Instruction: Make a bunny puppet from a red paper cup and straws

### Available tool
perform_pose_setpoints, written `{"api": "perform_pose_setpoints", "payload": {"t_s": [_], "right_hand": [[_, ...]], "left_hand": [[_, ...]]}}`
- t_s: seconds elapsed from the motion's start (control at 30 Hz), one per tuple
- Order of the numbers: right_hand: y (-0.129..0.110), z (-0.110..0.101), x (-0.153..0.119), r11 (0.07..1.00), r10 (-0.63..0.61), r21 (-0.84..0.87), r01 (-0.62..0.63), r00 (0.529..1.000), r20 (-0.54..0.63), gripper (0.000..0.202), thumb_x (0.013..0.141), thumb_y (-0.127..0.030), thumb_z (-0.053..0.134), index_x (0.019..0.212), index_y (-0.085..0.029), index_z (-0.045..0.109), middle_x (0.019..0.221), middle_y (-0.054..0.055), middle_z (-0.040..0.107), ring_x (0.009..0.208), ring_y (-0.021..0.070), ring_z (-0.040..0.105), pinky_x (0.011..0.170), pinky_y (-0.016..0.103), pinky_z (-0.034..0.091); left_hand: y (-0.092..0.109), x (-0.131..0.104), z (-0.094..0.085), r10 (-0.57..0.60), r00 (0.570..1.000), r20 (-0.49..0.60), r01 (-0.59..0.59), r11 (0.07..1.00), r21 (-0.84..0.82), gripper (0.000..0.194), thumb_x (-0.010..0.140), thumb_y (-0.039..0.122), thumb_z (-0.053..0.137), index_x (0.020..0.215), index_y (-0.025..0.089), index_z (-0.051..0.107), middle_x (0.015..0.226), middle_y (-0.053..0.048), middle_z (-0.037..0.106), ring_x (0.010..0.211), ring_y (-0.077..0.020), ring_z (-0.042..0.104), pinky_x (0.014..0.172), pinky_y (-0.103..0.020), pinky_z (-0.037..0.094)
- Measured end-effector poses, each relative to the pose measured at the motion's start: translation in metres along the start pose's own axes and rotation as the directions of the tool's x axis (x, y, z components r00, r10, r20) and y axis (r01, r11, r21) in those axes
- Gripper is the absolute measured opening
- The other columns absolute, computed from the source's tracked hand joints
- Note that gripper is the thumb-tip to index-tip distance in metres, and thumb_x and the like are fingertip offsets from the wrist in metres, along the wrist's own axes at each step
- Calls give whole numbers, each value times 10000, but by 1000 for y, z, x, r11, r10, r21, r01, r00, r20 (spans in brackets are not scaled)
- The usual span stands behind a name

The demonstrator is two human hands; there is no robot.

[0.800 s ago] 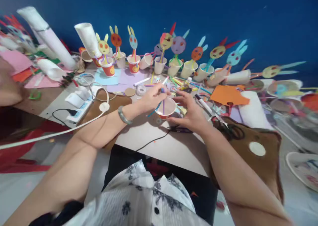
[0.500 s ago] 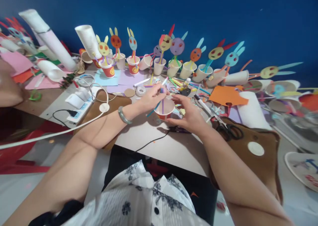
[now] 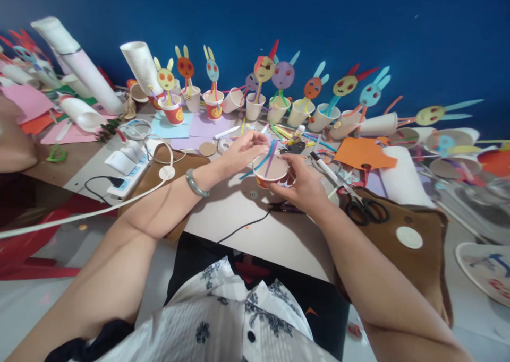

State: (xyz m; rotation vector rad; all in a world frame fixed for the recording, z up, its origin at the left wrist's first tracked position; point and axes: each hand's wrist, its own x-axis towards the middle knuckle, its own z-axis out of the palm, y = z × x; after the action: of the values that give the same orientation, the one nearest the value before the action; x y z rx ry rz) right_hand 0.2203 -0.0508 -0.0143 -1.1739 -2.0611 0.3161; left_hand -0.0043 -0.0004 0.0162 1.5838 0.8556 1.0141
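A red-and-white paper cup (image 3: 261, 182) is tilted with its mouth towards me, low over the table. My right hand (image 3: 300, 184) wraps its right side, thumb below and fingers at the rim. A purple strip (image 3: 271, 161) and a blue strip (image 3: 263, 163) cross over the cup's mouth; another blue end pokes out past its left side. At the far left rim is my left hand (image 3: 249, 148), fingers curled and thumb close to the blue strip. Whatever its fingertips pinch is hidden. A green bangle (image 3: 196, 183) circles the left wrist.
Cups with paper rabbit heads (image 3: 283, 75) line the blue wall. Scissors (image 3: 366, 210) lie on a brown cushion (image 3: 414, 266) at right, by orange paper (image 3: 358, 152). At left are a power strip (image 3: 129, 176) and white cable (image 3: 119, 205). Another person's arm (image 3: 14, 139) shows far left.
The cup has shifted slightly right and tipped more towards me. The strips, upright before by my left fingers, now lean across the cup's mouth. My right hand has closed in round the cup.
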Motion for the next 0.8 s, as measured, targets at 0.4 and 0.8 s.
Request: {"api": "perform_pose_setpoints", "payload": {"t_s": [0.4,0.8], "right_hand": [[12,-4,4,992,121,46,-115,979,-162,620,792,-593,867,1232,-263,582,935,29,674,682,197,618,631,360,516],[10,-7,4,991,118,71,-110,987,-112,666,801,-663,845,1255,-261,569,915,11,676,658,189,615,661,371,515]], "left_hand": [[4,1,-5,-176,978,115,174,984,26,114,943,169,739,931,155,626,754,2,693,702,-114,664,721,-269,513],[0,6,-18,-185,962,200,193,981,-19,185,805,213,876,899,122,746,790,-20,752,646,-85,651,643,-236,516]]}}
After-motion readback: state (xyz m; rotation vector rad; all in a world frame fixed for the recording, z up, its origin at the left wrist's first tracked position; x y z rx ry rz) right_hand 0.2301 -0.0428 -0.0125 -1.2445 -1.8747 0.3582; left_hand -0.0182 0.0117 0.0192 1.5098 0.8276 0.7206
